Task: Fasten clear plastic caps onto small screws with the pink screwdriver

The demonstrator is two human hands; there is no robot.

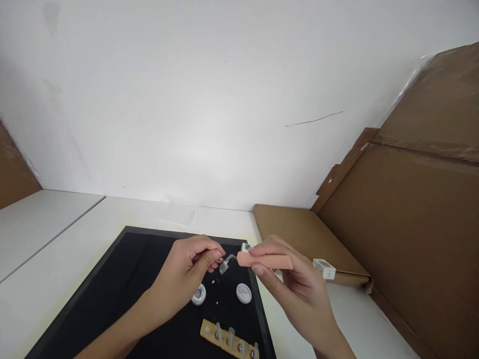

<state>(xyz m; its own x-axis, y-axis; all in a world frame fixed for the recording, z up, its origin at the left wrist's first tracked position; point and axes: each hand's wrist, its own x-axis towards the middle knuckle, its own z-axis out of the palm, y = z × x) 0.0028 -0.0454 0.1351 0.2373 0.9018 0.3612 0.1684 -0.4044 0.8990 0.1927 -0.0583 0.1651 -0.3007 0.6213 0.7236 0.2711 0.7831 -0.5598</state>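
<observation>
Left hand point(179, 271): one, its grip pinched between thumb and forefinger on a slim metallic piece point(221, 259), largely hidden by the fingertips; right hand point(299, 286): one, its grip closed around a peach-coloured handle point(265, 260), fingers above, thumb below.

Clear curved piece point(225, 265): one, in the gap between the hands, at the left end of the handle, above the black mat point(108, 279); whether the metallic piece touches it cannot be told.

On the mat: round white jar point(198, 294), partly behind the left wrist; round white disc point(244, 293), near the mat's right edge; tan strip point(228, 341), bearing several upright translucent pieces; small white fragments, loose, between jar and disc.

Beside the mat: white worktop point(90, 214); flat cardboard box point(295, 227); small white block point(325, 269), by the right hand.

Handling, as judged: handle kept level and still; fine movement left to the left fingertips; light pressure only, the clear piece seeming easily knocked askew; both wrists steadied, well above the jar and strip.
</observation>
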